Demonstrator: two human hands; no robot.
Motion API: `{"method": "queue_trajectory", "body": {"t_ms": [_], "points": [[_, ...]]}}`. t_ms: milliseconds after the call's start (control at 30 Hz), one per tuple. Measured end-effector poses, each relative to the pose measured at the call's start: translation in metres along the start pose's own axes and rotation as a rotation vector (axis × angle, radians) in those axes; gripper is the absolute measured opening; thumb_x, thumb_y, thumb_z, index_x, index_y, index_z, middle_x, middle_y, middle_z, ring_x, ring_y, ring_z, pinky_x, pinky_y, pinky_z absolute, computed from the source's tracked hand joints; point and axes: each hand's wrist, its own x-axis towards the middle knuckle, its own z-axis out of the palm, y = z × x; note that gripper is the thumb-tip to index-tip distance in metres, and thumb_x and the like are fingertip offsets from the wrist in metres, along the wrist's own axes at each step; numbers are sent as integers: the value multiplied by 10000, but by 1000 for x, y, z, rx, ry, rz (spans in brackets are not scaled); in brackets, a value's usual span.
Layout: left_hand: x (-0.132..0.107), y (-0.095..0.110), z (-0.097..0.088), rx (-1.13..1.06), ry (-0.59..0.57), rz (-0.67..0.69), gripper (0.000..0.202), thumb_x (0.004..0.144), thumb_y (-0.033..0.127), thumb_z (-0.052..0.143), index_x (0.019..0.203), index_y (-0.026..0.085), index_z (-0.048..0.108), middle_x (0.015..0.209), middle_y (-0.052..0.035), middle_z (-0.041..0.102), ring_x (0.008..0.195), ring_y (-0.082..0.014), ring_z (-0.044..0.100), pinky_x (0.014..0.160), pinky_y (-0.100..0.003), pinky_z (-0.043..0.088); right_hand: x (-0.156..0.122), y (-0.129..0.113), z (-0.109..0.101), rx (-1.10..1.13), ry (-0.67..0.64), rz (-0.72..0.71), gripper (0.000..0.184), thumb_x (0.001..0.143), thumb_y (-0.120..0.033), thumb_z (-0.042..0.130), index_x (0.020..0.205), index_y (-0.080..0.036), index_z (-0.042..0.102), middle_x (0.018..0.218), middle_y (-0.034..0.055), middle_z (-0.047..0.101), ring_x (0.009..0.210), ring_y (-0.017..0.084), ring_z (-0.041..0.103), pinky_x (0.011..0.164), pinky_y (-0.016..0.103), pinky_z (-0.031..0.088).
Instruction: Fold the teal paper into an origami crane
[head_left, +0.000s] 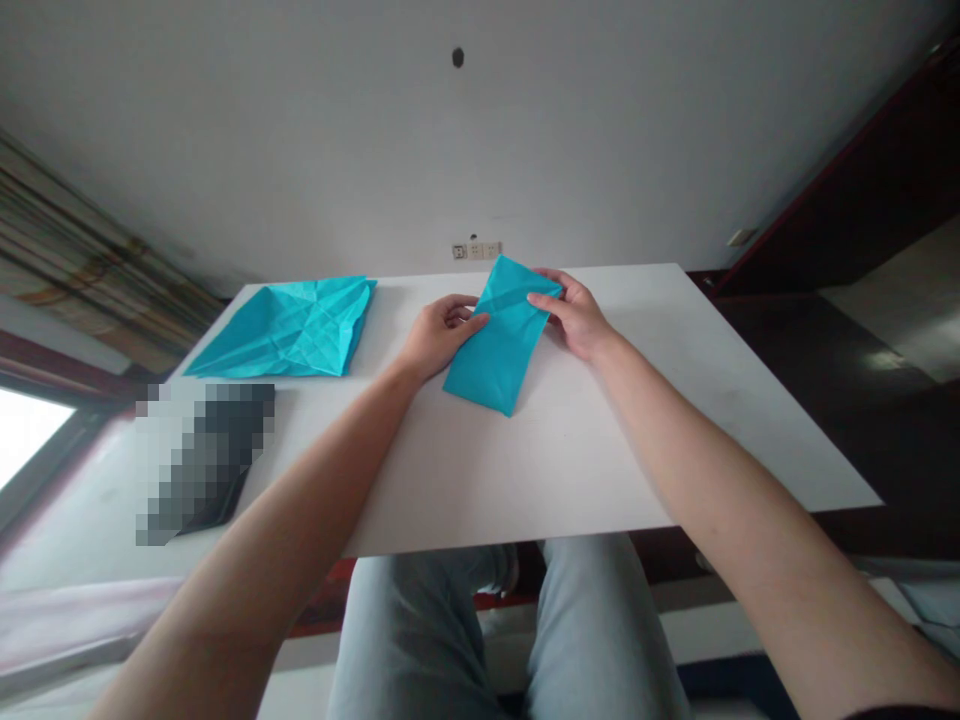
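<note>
The left hand pinched the blue sheet at its left edge, and the right hand pinched it near the upper right corner. The sheet was slanted above the middle of the bench. A creased sheet lay at the left, near a dark, blurred object.

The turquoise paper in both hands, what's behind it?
Fingers of the left hand and right hand reach behind the paper; white table lies beyond. What it covers can't be seen.
</note>
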Motion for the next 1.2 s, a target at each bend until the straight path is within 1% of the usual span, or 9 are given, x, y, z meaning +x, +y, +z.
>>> {"method": "queue_trajectory", "body": {"t_ms": [133,267,367,533,667,767,900,1033,1200], "points": [[0,1,2,39,-12,19,554,878,746,951,1012,229,805,877,-43,767,796,-190,620,716,-319,478,0,0,1,-4,10,12,820,566,-629,1235,1180,-328,783,1151,3,907,1090,259,826,1036,442,726],[1,3,3,10,61,50,575,867,753,924,1136,263,787,889,-10,700,784,-182,585,706,-312,462,-1,0,3,-48,-80,30,748,608,-688,1215,1103,-318,794,1096,13,907,1083,277,823,1040,468,716],[0,5,3,-32,64,84,544,882,677,915,1219,263,815,938,-7,695,819,-178,604,753,-306,497,0,0,2,-41,-52,25,715,620,-653,1197,1091,-329,766,982,-33,850,920,229,767,864,394,670],[-2,6,5,-18,-11,105,389,978,522,828,1216,229,924,998,-62,832,803,-189,612,722,-310,457,-1,-4,0,-65,-27,22,654,665,-617,1147,1015,-344,666,760,-90,656,717,188,629,693,335,557],[-3,8,3,29,-7,97,355,991,434,760,1177,225,979,1206,-91,947,1070,-269,791,936,-363,604,-3,-7,0,-77,-39,25,606,738,-682,1063,962,-329,625,803,-55,645,768,200,650,710,337,569],[-5,10,1,30,3,68,389,1035,541,793,1156,226,986,1284,-103,962,1246,-321,830,1081,-402,645,-2,-9,0,-75,-58,33,619,832,-843,949,978,-321,650,832,-19,656,811,227,692,718,359,589],[-4,10,1,17,65,45,495,1018,662,900,1236,222,963,1153,-114,940,967,-255,784,812,-337,602,-1,-11,0,-91,-74,40,802,811,-1053,905,1118,-331,739,896,4,748,861,247,755,713,373,614],[-2,9,1,-16,97,85,674,932,546,975,1520,236,863,1186,-92,920,850,-185,707,759,-306,559,-1,-7,2,-117,-82,49,861,665,-1013,1070,1080,-301,823,939,13,835,852,213,771,746,352,629],[-3,10,3,24,-10,53,607,961,763,918,1180,197,918,1069,-111,912,916,-235,743,814,-351,588,-2,1,3,-174,-116,49,795,658,-1001,1090,882,-287,822,891,16,874,858,226,793,843,384,673]]}}
